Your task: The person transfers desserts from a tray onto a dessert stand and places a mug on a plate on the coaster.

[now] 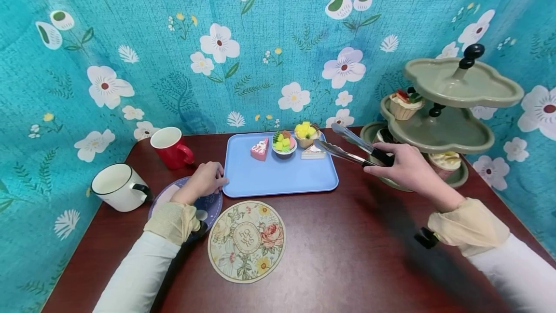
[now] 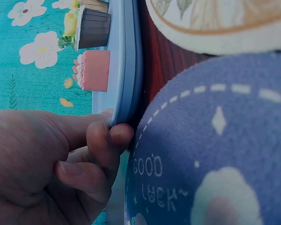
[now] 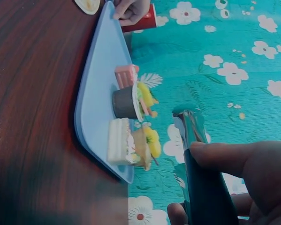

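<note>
My left hand pinches the left rim of a blue tray, thumb on top and a finger beneath, as the left wrist view shows. On the tray sit a pink cake slice, a fruit cupcake in a dark cup, a yellow-topped fruit tart and a white cake slice. My right hand grips metal tongs by their black handles, right of the tray. The tongs' tips are spread, with nothing between them, near the white slice and tart.
A tiered green stand holding several cupcakes rises at the right. On the left are a red mug and a white mug. A purple round mat lies under my left forearm, beside a floral round mat.
</note>
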`<state>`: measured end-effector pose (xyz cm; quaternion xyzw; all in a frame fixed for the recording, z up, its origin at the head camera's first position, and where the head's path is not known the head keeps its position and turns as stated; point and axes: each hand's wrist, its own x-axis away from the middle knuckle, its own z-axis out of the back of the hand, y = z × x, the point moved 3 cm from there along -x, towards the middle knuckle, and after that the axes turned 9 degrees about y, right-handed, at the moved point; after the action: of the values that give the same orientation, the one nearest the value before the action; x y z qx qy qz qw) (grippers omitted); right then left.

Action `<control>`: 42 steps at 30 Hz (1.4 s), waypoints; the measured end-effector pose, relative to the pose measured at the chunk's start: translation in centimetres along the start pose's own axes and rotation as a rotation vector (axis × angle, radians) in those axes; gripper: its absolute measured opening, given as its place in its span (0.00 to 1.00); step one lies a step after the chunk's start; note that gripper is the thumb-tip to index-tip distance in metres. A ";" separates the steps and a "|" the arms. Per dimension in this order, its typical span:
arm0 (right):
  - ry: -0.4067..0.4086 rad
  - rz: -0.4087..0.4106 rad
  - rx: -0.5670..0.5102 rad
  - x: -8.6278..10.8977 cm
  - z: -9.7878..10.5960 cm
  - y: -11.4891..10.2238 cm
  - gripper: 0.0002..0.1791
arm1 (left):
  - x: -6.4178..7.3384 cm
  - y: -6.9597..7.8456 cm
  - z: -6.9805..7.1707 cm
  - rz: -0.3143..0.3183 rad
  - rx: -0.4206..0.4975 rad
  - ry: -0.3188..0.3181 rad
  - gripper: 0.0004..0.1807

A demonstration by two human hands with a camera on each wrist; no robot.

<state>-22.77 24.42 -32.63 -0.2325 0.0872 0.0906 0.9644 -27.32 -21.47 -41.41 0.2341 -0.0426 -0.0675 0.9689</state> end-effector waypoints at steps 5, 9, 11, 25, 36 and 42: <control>-0.010 -0.014 0.009 -1.1 -1.2 -0.2 0.41 | -0.1 -0.1 0.0 0.015 0.005 -0.007 0.09; -0.030 -0.039 0.011 -1.9 -2.1 -0.1 0.42 | -0.1 0.0 0.0 0.018 0.014 -0.015 0.09; -0.047 -0.057 0.000 -2.4 -2.6 0.0 0.43 | -0.1 -0.1 0.0 0.017 0.016 -0.014 0.08; -0.045 -0.088 -0.036 -4.4 -5.1 1.1 0.37 | -0.1 -0.2 0.0 0.028 0.026 -0.025 0.09; -0.051 -0.114 -0.052 -5.5 -6.3 0.8 0.34 | 0.0 -0.1 0.0 0.026 0.024 -0.029 0.09; -0.056 -0.095 -0.033 -5.9 -7.0 0.5 0.34 | -0.1 -0.1 0.0 0.029 0.026 -0.027 0.09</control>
<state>-29.52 20.83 -37.71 -0.2495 0.0475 0.0528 0.9658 -27.42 -21.54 -41.43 0.2450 -0.0598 -0.0560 0.9661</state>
